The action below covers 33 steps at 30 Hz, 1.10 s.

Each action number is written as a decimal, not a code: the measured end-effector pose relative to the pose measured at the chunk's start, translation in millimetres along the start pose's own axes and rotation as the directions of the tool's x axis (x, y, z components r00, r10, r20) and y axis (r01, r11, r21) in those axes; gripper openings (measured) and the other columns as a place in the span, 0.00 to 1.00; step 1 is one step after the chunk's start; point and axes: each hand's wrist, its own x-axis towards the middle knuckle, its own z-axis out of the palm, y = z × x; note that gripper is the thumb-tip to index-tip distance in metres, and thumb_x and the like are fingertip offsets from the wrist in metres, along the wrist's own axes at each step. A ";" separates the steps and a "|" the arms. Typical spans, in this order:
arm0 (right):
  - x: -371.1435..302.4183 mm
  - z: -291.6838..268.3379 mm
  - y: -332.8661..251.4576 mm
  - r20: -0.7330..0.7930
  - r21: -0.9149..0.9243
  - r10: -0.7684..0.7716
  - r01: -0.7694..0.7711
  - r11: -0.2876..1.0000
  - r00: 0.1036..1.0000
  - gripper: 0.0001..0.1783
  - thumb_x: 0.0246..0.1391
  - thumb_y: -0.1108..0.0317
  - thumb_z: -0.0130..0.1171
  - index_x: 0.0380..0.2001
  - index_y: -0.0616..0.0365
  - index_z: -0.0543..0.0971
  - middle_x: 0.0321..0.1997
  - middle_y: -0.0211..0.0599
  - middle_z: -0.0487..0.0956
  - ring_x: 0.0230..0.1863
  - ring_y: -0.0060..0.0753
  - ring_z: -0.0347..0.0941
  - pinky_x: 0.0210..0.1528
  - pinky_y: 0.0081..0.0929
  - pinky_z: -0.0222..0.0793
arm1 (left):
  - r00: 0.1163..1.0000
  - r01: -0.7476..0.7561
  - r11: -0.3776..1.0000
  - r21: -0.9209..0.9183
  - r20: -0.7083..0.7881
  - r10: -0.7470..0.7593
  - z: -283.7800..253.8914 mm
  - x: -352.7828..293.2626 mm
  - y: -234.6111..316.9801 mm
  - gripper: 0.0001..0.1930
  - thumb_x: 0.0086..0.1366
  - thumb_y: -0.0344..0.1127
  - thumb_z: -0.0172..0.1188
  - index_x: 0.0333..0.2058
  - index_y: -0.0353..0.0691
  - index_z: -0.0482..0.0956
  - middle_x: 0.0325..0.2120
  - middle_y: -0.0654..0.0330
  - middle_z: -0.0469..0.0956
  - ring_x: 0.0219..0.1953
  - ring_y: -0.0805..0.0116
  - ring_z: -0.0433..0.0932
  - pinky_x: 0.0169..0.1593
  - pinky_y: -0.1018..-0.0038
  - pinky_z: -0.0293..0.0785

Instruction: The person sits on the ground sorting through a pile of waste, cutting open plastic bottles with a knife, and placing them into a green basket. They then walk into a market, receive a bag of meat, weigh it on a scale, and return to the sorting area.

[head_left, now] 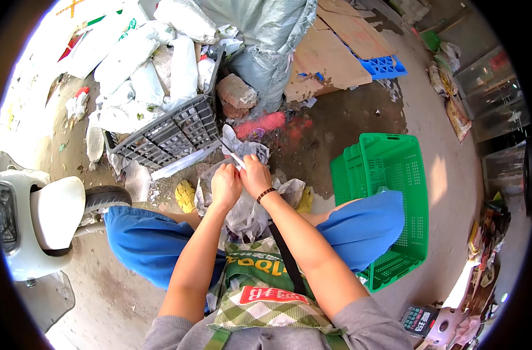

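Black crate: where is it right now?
In the head view, the black crate sits in the upper left, up and to the left of the left hand, with the broken bricks just right of it.

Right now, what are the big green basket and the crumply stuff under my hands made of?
The green basket looks like smooth, slightly shiny plastic: its walls have neat rows of small holes. The crumpled stuff seems to be thin plastic film, pale and wrinkled, though some could be paper.

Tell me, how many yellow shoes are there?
2: the left yellow shoe and the right yellow shoe, on either side of the crumpled plastic. Others could be hidden.
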 end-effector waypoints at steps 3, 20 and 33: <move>3.5 11.7 17.9 -0.127 0.024 0.163 -0.161 0.987 0.978 0.07 0.52 0.72 0.56 0.33 0.63 0.72 0.38 0.56 0.77 0.38 0.66 0.75 0.39 0.54 0.72 | 0.997 0.015 0.999 -0.052 0.079 -0.011 -2.1 -15.4 9.8 0.04 0.60 0.27 0.59 0.28 0.33 0.75 0.29 0.45 0.76 0.34 0.42 0.77 0.40 0.53 0.73; 33.2 38.9 51.2 -0.148 0.226 0.478 -0.441 0.869 0.866 0.06 0.56 0.73 0.56 0.35 0.63 0.75 0.36 0.53 0.81 0.42 0.60 0.78 0.44 0.50 0.72 | 0.998 0.061 0.988 -0.140 -0.020 -0.065 0.1 -2.1 29.4 0.08 0.62 0.28 0.61 0.29 0.35 0.69 0.25 0.49 0.71 0.30 0.44 0.74 0.35 0.56 0.69; -33.3 17.4 213.6 -0.077 -0.199 0.703 -0.702 0.684 0.707 0.08 0.61 0.74 0.53 0.43 0.62 0.76 0.43 0.51 0.80 0.43 0.56 0.79 0.45 0.48 0.76 | 0.878 0.365 0.923 -0.117 -0.286 -0.384 -9.3 -53.3 -33.1 0.06 0.65 0.29 0.63 0.35 0.38 0.74 0.33 0.57 0.69 0.41 0.59 0.68 0.50 0.69 0.65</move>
